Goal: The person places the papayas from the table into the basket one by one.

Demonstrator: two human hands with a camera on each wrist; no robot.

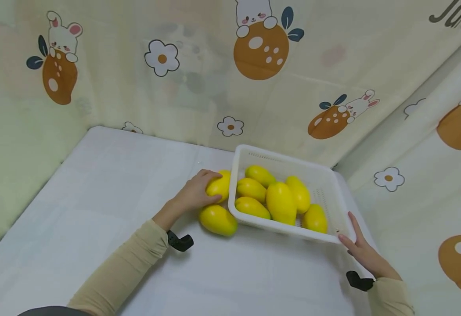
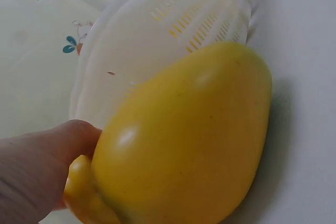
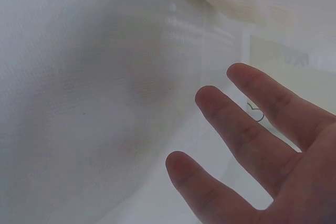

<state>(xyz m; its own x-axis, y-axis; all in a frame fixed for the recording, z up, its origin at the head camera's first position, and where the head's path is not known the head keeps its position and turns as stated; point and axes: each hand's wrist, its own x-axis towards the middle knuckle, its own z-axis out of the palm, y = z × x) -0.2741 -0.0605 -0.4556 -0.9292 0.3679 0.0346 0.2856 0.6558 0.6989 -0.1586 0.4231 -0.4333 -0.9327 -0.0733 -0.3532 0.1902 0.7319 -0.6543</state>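
Note:
My left hand (image 1: 192,192) grips a yellow mango (image 1: 219,188) just outside the left end of a white plastic basket (image 1: 335,193), fingers over its far side and thumb nearer me. A second loose mango (image 1: 217,220), yellow with a greenish end, lies on the table in front of it. In the left wrist view that loose mango (image 2: 189,140) fills the foreground and hides most of the held mango (image 2: 86,195). At the basket's front right corner, my right hand (image 1: 366,254) touches the rim with its thumb; the right wrist view shows three fingers (image 3: 247,140) extended and spread.
Several yellow mangoes (image 1: 281,202) lie inside the basket, mostly toward its left and front. The basket stands on a white-covered table (image 1: 96,188), near a printed curtain (image 1: 199,96) along the back. Another curtain (image 1: 420,210) hangs close on the right.

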